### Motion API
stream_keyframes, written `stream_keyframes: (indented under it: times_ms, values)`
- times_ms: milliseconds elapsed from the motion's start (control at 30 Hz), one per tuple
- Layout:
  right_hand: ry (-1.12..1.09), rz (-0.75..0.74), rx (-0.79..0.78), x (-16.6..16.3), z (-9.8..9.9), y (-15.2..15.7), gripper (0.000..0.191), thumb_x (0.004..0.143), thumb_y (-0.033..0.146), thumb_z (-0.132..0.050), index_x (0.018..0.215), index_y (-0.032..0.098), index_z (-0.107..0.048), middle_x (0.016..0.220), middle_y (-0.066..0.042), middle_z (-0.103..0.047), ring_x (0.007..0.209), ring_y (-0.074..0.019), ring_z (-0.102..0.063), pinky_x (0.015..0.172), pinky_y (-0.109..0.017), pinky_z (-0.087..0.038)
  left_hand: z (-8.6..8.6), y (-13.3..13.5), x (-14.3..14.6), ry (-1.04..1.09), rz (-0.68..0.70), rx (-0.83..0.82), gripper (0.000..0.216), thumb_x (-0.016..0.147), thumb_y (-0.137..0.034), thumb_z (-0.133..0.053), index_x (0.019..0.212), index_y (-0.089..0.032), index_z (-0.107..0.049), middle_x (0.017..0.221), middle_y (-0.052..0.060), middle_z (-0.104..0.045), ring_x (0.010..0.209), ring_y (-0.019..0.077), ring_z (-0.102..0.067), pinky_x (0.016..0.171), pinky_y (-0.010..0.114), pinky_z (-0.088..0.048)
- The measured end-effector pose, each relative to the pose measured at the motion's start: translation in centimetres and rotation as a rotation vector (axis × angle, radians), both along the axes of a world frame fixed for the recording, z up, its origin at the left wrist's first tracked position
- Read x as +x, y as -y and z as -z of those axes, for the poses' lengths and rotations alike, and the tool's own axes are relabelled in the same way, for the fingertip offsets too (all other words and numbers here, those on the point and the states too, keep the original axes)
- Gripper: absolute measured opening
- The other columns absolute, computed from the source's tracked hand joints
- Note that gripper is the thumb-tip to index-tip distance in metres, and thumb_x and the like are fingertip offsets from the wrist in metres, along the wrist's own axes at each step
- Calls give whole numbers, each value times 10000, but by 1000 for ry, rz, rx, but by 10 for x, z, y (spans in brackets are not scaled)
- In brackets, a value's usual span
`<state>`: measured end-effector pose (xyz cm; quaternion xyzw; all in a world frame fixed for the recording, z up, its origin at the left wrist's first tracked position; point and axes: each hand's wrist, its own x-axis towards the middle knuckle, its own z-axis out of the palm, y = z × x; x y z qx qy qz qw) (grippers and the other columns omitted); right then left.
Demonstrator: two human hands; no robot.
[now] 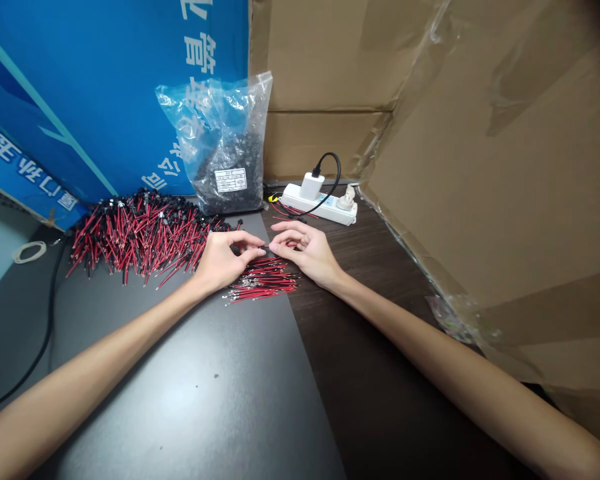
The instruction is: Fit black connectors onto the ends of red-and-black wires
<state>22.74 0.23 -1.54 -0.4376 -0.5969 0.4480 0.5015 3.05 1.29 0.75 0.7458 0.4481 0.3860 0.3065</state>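
My left hand point(227, 257) is closed in a pinch, thumb against forefinger, on a small black connector point(267, 247) that barely shows at the fingertips. Facing it, my right hand point(310, 253) pinches what looks like a thin red wire point(293, 244), mostly hidden by the fingers. The two sets of fingertips almost meet. Below them lies a flat bunch of red and black wires point(265, 283) with bare metal ends. Left of my left hand is a large heap of red and black wires with black connectors point(140, 233).
Behind the hands stands a clear plastic bag of small black parts point(233, 153). A white power strip point(325, 205) with a plugged-in charger and black cable sits at the back right. Cardboard point(505, 167) walls the right side; a blue printed panel point(105, 87) stands at the back left.
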Motion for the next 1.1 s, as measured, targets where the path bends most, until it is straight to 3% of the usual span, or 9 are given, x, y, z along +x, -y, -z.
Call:
stream_keyframes:
  times_ms: [267,900,1100]
  values:
    - [31,-3,11,0,1,0,399,721,378,-820,1040,173,-697,886,-53,-764,799,-189,-684,816,-384,-539,-1,1,-1,-30,-5,-5,73,756,-231,-780,811,-189,-805,781,41,-786,647,165,-653,659,304,-521]
    - [17,-22,-1,-2,0,0,399,718,368,-819,1036,161,-694,853,-47,-758,765,-173,-673,754,-342,-509,2,0,0,-26,-8,3,70,757,-189,-776,821,-194,-806,808,29,-794,710,189,-707,720,328,-539]
    - [-4,-21,-6,-2,1,-1,402,732,359,-810,1060,172,-671,855,-40,-751,786,-174,-672,775,-354,-514,1,0,0,-9,5,7,77,764,-227,-770,825,-186,-795,762,30,-776,643,168,-661,651,310,-514]
